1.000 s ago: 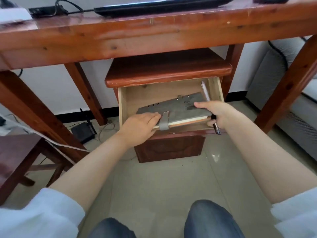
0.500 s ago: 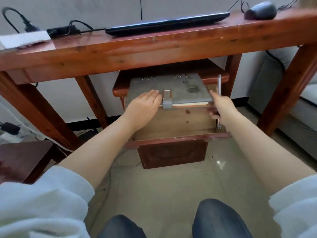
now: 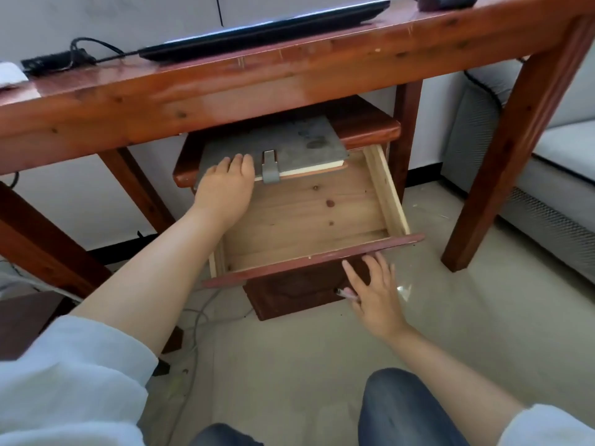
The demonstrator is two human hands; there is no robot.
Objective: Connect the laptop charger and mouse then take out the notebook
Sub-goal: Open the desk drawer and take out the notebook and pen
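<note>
A grey notebook (image 3: pixel 289 140) with a clasp strap lies on the low cabinet's top (image 3: pixel 370 123), under the desk and above the open drawer (image 3: pixel 386 188). My left hand (image 3: pixel 225 185) grips its left front corner, fingers on the cover. The drawer's wooden floor is bare. My right hand (image 3: pixel 373 294) is at the drawer front (image 3: pixel 306 259) with fingers spread, and a pen (image 3: pixel 346 294) is pinched at the thumb. On the desk stand the laptop (image 3: pixel 264 37), a black mouse (image 3: pixel 447 0) at the right and the charger brick (image 3: pixel 54 61) at the left, its cable running to the laptop.
The red wooden desk (image 3: pixel 225 91) overhangs the cabinet, and its right leg (image 3: pixel 508 140) stands close by. A grey sofa (image 3: pixel 563 156) is at the right. A dark stool (image 3: pixel 25 313) and loose cables (image 3: pixel 196 317) are on the floor at the left. My knees are at the bottom.
The notebook came up out of the drawer and now sits on the cabinet top. My right hand let go of it and dropped to the drawer front, the pen still in it.
</note>
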